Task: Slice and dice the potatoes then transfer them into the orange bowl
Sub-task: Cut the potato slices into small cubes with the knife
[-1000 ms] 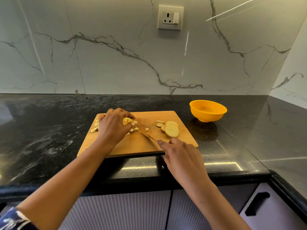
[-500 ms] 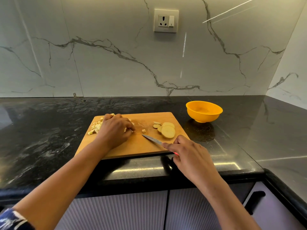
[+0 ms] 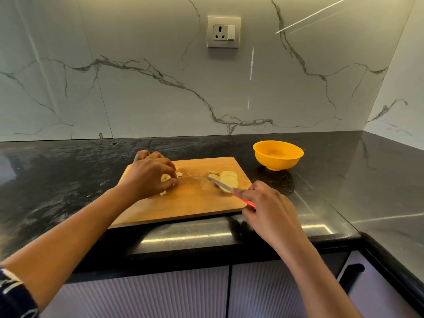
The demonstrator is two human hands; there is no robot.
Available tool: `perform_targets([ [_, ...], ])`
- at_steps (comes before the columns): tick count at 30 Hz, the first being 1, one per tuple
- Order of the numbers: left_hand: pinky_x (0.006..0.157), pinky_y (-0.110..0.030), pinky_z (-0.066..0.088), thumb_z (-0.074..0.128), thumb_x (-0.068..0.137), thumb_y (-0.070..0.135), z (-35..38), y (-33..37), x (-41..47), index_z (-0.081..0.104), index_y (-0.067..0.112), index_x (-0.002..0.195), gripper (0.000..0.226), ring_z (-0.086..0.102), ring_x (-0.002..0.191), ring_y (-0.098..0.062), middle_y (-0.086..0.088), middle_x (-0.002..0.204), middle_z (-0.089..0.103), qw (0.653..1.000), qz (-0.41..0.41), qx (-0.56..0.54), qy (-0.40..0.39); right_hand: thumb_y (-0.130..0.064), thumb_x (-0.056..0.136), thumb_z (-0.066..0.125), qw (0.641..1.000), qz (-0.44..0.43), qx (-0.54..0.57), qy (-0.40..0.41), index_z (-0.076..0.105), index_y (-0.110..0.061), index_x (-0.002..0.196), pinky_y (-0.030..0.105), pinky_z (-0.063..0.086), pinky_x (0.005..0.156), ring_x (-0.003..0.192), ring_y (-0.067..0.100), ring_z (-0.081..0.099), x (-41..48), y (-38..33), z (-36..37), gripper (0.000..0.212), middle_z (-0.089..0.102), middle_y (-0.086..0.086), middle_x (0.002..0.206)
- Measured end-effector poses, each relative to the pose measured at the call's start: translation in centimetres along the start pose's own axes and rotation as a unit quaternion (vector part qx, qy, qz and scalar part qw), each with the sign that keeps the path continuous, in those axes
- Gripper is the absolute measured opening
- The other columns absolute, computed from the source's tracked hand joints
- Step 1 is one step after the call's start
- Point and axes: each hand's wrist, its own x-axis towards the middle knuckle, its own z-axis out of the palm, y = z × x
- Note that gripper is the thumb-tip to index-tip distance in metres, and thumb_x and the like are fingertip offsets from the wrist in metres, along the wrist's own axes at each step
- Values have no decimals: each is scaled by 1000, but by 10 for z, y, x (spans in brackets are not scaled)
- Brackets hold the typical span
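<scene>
At the left end of the rectangular light-brown wooden cutting board (image 3: 183, 204), the left hand (image 3: 148, 176) stays cupped over the small pale-yellow diced potato pieces (image 3: 165, 177). Its fingers and thumb curl round the heap, and only a few cubes show past the knuckles and the heel of the hand. The dice that lay in view beside the board's left edge half a second ago are now hidden under that hand, which suggests the heap is being gathered or held aside. The clearer change is to the right. The slim steel-bladed, red-handled knife (image 3: 219, 184), whose tip pointed at the middle of the board near the dice a second ago, has swung over to the round pale potato slices (image 3: 229, 176). Its blade now lies across their near edge. The right hand (image 3: 269, 208) grasps the handle, forefinger stretched along it toward the blade. By my reading, the dicing is turning to the remaining slices. The round, plastic-looking orange bowl (image 3: 278, 161) sits on the black stone countertop (image 3: 68, 180), just past the board's far right corner. It appears to hold nothing, so the transfer has not begun.
</scene>
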Motion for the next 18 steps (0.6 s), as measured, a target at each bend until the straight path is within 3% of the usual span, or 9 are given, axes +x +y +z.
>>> perform_targets([
  [2,101,-41,26,54,90,44,-2,3,10,68,32,107,25,46,121,-13,12,127,56,998,-46,-35,-15,-22,92,57,999,22,35,29,47,-43,136,19,32,67,85,6,48,10,1,4,49,47,-11,98],
  [5,100,-40,34,55,91,41,0,16,38,63,33,115,26,46,121,-13,10,132,53,997,-25,-52,-47,-19,91,59,989,63,103,88,53,-39,132,21,32,61,78,6,45,27,3,18,46,45,-11,89],
  [10,103,-48,37,62,89,29,14,40,86,56,32,123,35,51,109,-10,8,123,59,970,-36,-188,-149,-14,90,60,965,113,199,129,58,-34,129,17,34,59,74,8,47,38,15,31,44,46,-9,81],
  [12,100,-43,40,63,88,27,21,42,94,63,30,113,25,51,99,-7,8,115,63,965,-33,-196,-170,-15,90,59,961,128,212,123,59,-34,129,21,35,61,75,10,49,39,21,32,43,49,-6,82],
  [15,83,-25,44,64,87,20,26,44,100,70,21,102,16,53,90,-8,1,106,67,961,-41,-220,-163,-18,92,58,966,133,195,101,56,-37,130,21,35,61,79,10,50,40,23,35,43,51,-6,87],
  [18,78,-21,43,64,87,20,28,45,100,70,18,101,15,53,83,-7,0,103,67,960,-47,-229,-157,-19,92,58,968,134,189,101,56,-38,131,22,37,63,80,10,50,40,21,35,43,50,-6,87],
])
